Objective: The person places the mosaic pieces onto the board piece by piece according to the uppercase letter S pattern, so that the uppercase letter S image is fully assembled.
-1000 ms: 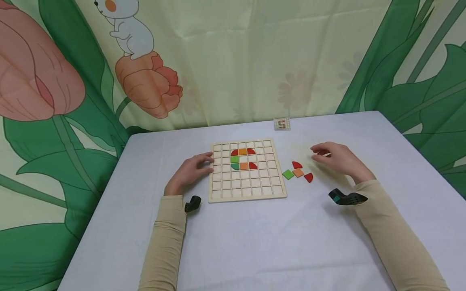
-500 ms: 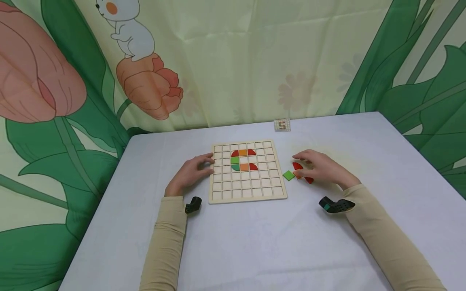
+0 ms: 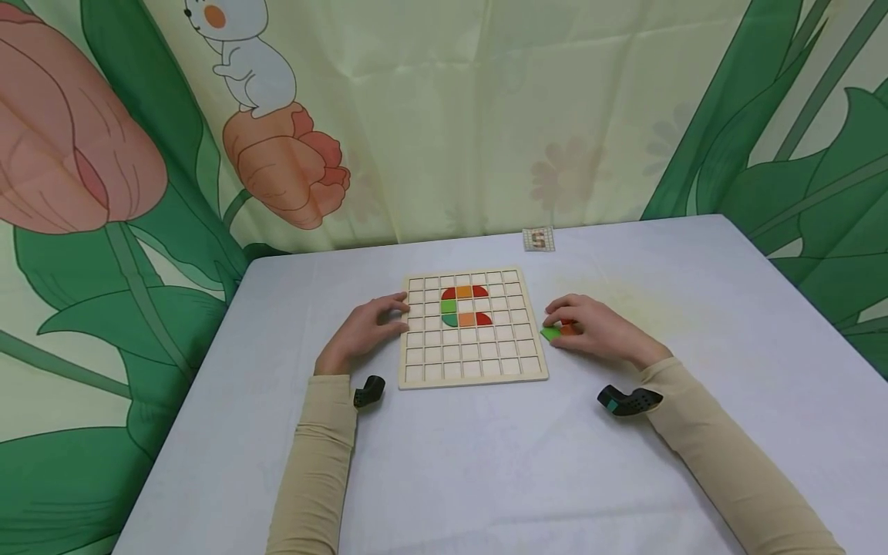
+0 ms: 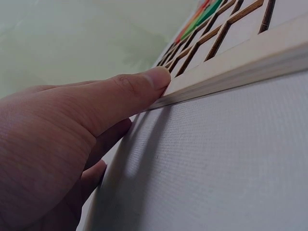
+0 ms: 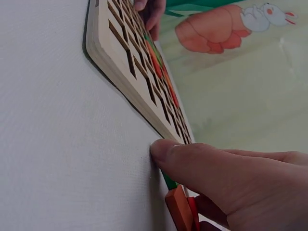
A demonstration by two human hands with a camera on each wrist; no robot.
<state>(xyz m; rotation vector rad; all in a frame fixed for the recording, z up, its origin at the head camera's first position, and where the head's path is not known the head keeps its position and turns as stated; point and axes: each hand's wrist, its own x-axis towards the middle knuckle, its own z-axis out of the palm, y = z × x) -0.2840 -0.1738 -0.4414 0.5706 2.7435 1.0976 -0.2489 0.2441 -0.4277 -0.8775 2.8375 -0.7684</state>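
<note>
Head view: a gridded wooden board (image 3: 474, 381) lies flat at the centre of the frame on the white table (image 3: 444, 462), its inlaid pieces (image 3: 449, 307) seated in the upper half of the grid, where the cell walls presumably keep them from sliding. At the board's left edge, the left hand (image 3: 362, 330) rests with thumb and fingers apart, probably to steady it. Right of the board, the right hand (image 3: 597, 330) arches low over loose tiles, thumb and fingers to either side of a green tile (image 3: 549, 334); whether they pinch it cannot be told. A small patterned card (image 3: 538, 239) lies near the table's far edge, apparently out of the hands' way. Left wrist view: the thumb tip touches the rim, upper centre. Right wrist view: the thumb, lower right, partly covers the green tile; an orange tile (image 5: 179, 207) and a red piece (image 5: 193, 211) sit just below.
</note>
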